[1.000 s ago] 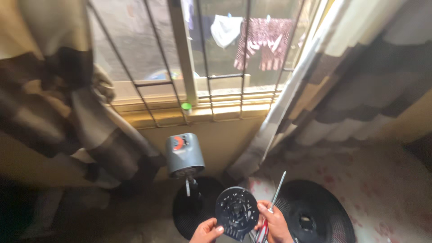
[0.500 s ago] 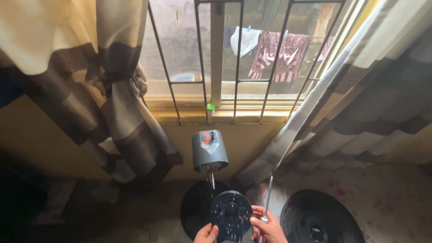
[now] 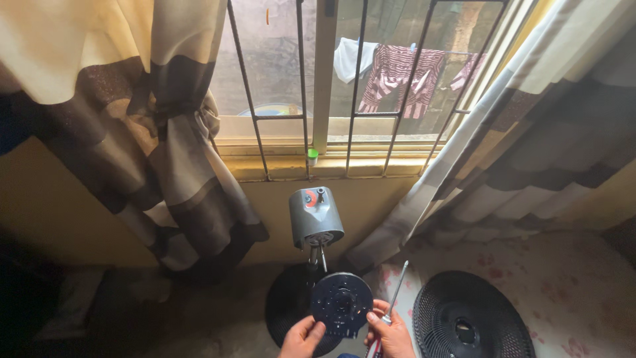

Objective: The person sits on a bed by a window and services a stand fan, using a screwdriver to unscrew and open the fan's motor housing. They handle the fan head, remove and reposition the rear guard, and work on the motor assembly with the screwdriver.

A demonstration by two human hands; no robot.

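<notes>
Both hands (image 3: 344, 335) and fan grille (image 3: 470, 321) cut by bottom edge

1 head-worn view, aimed forward and downward
The barred window (image 3: 318, 79) is faced; hands are cropped at the bottom edge.

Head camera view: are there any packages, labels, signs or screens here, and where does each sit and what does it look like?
Label: red-orange patch on top of the grey fan motor housing, below the window sill; its shape is too small to tell.
Small green-and-white container: upright on the sill between the bars.
No signs or screens show.
</notes>
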